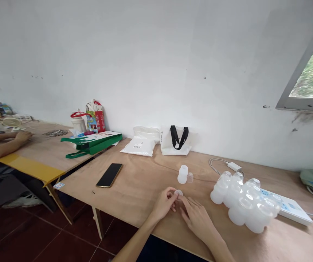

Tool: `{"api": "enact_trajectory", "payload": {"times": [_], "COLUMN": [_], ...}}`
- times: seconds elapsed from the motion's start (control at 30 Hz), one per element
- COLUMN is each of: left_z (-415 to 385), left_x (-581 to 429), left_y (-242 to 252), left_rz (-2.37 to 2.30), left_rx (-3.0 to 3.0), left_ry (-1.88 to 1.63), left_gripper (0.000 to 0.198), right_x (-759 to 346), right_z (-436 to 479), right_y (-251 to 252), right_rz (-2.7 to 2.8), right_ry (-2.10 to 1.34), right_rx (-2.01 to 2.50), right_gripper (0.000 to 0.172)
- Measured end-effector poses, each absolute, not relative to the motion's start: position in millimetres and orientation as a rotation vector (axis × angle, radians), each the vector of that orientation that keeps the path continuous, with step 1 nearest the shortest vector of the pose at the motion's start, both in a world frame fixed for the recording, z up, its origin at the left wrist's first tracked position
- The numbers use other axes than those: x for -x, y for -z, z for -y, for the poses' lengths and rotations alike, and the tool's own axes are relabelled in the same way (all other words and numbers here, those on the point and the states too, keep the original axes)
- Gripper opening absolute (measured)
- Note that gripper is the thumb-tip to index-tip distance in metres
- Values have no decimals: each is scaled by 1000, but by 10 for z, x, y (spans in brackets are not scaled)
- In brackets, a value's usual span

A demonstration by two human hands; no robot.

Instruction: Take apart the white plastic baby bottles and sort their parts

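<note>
A small clear round plastic piece (pixel 178 192), which looks like a cap, is pinched in the fingers of my left hand (pixel 164 203). My right hand (pixel 197 216) lies beside it, its index fingertip touching the piece and its other fingers stretched out over the table. What lies under the fingers is hidden. Just beyond my hands is a translucent white plastic bottle (pixel 183 175), with a clear cap (pixel 190 177) next to it. To the right, several similar bottles (pixel 243 202) with clear domed tops stand in a close cluster.
A white power strip (pixel 295 209) lies behind the cluster, near a charger (pixel 234 166) with its cable. A phone (pixel 109 175) lies left. White packages (pixel 140 145) and a black-handled bag (pixel 169 145) stand by the wall. Another person's hand (pixel 22 137) rests on the far-left table (pixel 44 145).
</note>
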State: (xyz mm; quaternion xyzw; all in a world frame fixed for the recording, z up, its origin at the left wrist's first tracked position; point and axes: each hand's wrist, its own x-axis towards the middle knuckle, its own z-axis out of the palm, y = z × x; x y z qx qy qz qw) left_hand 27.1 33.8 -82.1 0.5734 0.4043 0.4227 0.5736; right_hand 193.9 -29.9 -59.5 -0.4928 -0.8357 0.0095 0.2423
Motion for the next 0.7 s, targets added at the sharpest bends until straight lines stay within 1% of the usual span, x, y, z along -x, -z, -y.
{"api": "enact_trajectory", "payload": {"times": [0.1,0.17,0.37,0.5,0.63,0.7], "left_z": [-324,-309,-258,-227,-201,-194], "left_x": [-274,-274,-258,-262,-288,-292], "left_y": [829,821,778,735,720,732], "left_rz": [-948,-941,-929,-961,-1012,-1030], "left_rx": [-1405,-1431,-1493,-1581,-1684,-1743], "left_ry": [-996,-1002,-1019,-994,-997,-1013], "left_gripper": [55,52,49,43,33,31], "right_x": [-1934,-1925,-1902,-1927,-1935,-1927], "right_z": [319,330,345,340,328,325], "right_y": [533,512,536,544,562,572], "right_rz": [2283,2289,2299,2331,2355,2353], "right_ry": [-118,-128,-89,-108,-126,-112], "right_rx": [1337,1337,1367,1385,1377,1369], "right_gripper": [27,22,25,27,20,18]}}
